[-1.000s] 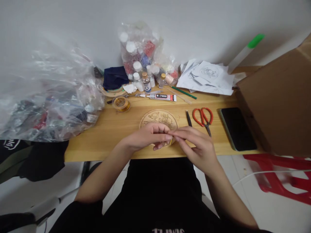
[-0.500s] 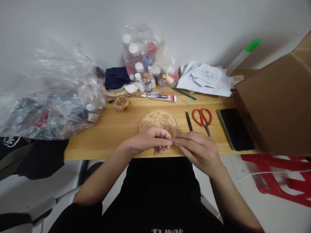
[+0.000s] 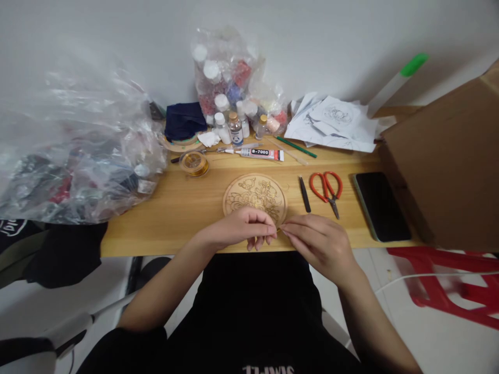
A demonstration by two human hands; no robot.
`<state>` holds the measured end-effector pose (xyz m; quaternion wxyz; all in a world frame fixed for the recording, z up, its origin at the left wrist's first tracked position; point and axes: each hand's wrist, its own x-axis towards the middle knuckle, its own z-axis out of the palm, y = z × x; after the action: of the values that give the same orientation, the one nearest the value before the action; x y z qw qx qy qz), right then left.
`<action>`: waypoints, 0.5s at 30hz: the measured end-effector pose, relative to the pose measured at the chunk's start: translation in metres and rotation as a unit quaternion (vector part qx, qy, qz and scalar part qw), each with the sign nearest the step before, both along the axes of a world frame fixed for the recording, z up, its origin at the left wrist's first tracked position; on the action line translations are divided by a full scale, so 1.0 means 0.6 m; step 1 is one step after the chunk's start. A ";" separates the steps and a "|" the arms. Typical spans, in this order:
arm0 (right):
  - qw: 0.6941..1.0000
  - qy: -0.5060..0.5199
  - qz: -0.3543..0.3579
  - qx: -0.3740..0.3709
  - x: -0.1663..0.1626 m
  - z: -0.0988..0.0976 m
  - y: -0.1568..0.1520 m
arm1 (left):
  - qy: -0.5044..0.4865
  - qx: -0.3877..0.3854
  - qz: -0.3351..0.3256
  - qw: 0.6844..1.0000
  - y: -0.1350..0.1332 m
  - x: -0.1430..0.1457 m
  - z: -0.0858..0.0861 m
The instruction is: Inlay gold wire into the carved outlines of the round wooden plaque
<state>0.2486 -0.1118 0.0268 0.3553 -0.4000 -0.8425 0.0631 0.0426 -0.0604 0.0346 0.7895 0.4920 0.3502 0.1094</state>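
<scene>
My left hand [image 3: 244, 228] and my right hand [image 3: 317, 244] meet at the table's front edge, fingertips pinched together on a thin gold wire that barely shows between them. Both hands are closed. Just beyond them lies a round wooden disc [image 3: 255, 192] with an engraved floral pattern; my left fingers overlap its near rim. A spool of gold wire [image 3: 194, 163] rests farther back on the left.
Black tweezers [image 3: 304, 187], red scissors [image 3: 326, 188] and a dark phone [image 3: 381, 206] lie right of the disc. A glue tube [image 3: 259, 153], small bottles [image 3: 234, 130], bead bags [image 3: 230, 78], papers [image 3: 335, 122], a big plastic bag [image 3: 74, 150] and a cardboard box [image 3: 452, 161] ring the wooden table [image 3: 167, 218].
Both hands have slid slightly toward me along the front edge, uncovering more of the disc. The short gold piece seen between the fingertips earlier is now nearly hidden.
</scene>
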 end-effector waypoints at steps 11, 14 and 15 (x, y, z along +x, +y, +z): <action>0.999 0.014 0.001 -0.034 0.001 0.000 0.002 | 0.003 0.007 0.021 1.000 -0.001 0.003 -0.006; 0.999 0.021 0.002 -0.050 0.003 0.001 0.000 | 0.002 0.011 0.017 1.000 -0.002 0.005 -0.005; 0.998 0.022 0.004 -0.054 0.003 0.002 0.000 | 0.003 0.014 0.016 1.000 -0.003 0.005 -0.005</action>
<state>0.2505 -0.1117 0.0278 0.3513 -0.4139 -0.8314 0.1189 0.0455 -0.0619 0.0315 0.7796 0.4977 0.3589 0.1253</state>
